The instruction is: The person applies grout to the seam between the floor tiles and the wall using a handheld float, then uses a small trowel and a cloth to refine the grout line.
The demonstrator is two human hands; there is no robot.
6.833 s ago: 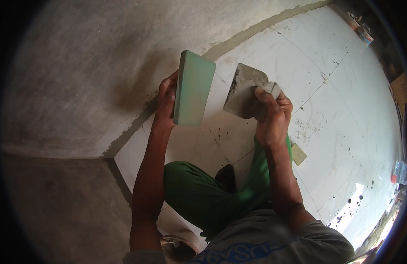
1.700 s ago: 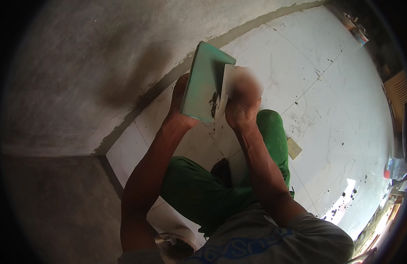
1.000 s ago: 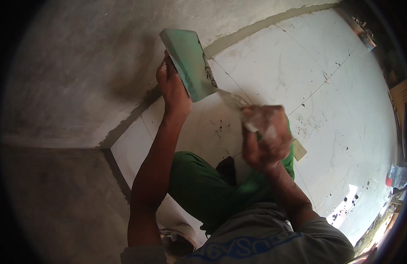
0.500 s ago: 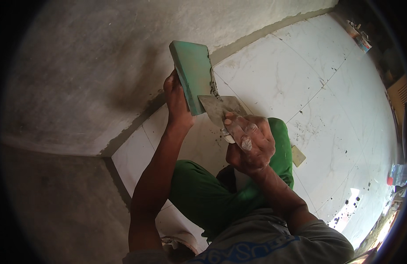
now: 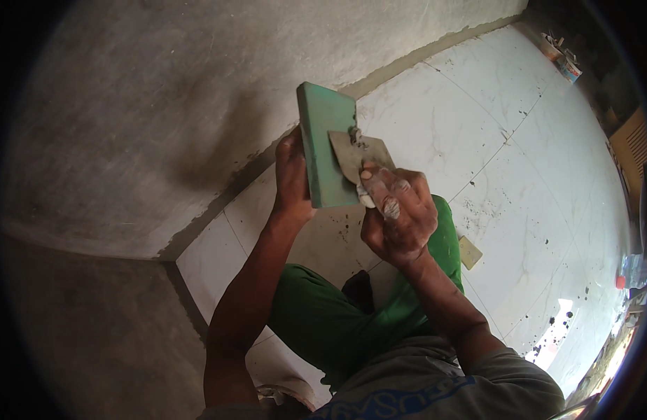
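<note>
My left hand (image 5: pixel 291 183) is closed behind a flat green plastering float (image 5: pixel 319 164), which stands tilted up on edge in front of me. In my right hand (image 5: pixel 405 222) is a putty knife (image 5: pixel 358 149) with a wide, mortar-smeared blade and a pale handle end. The blade lies across the float's face and right edge, with a small clump of grey mortar at its upper side. White residue marks my right fingers. The float's back and most of my left fingers are hidden.
A grey cement wall (image 5: pixel 162 112) rises on the left, with a darker mortar band (image 5: pixel 232 183) along its base. White floor tiles (image 5: pixel 505 203) bear crumbs. A small yellowish pad (image 5: pixel 470 253) lies beside my right knee. Containers (image 5: pixel 568 68) stand far right; a clear bottle (image 5: pixel 637 271) lies near right.
The float has shifted right and nearer to me. The putty knife's blade now sits farther up the float and overlaps its face more, and mortar has gathered in a clump at the blade.
</note>
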